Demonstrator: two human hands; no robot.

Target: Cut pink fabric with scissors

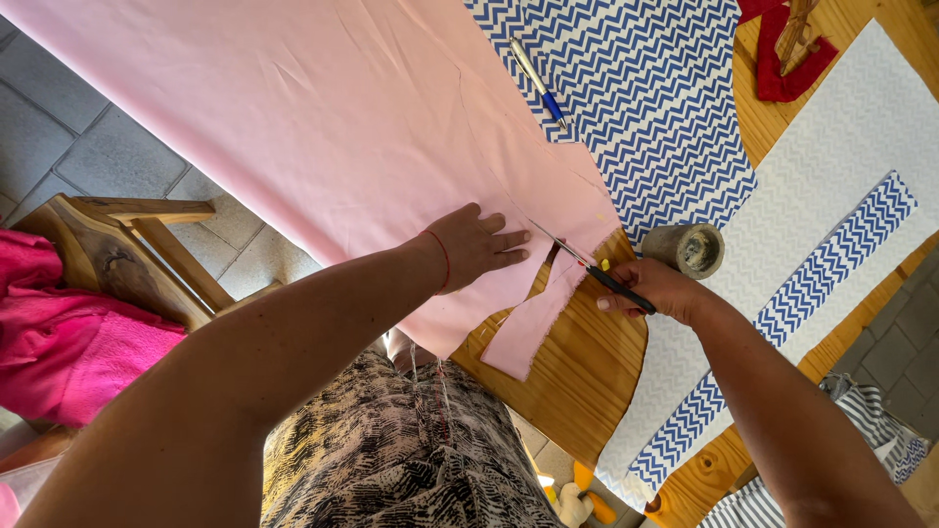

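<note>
The person's left hand lies flat and open, palm down, on a large sheet of pale pink fabric spread over a wooden table; the fingers point toward the cut line. The right hand is closed around the black handles of a pair of scissors, whose thin blades reach into the pink fabric's edge just beyond the left fingertips. A narrow pink strip hangs loose below the cut, trailing over the bare wood toward the person's patterned garment.

Beside the right hand stands a short grey cylinder, resting where a blue-and-white zigzag cloth meets a white zigzag-textured piece. A pen with a blue tip lies on the zigzag cloth, well apart from the hands. A pink towel drapes over a wooden chair at the left, on the tiled floor side.

To cut well here, the flat hand should likely keep the cloth taut and pressed close to the blades without straying into their path, while the scissors take long, even bites with the lower blade sliding along the table. Letting the freed strip fall away would seem to keep it from dragging the edge crooked.
</note>
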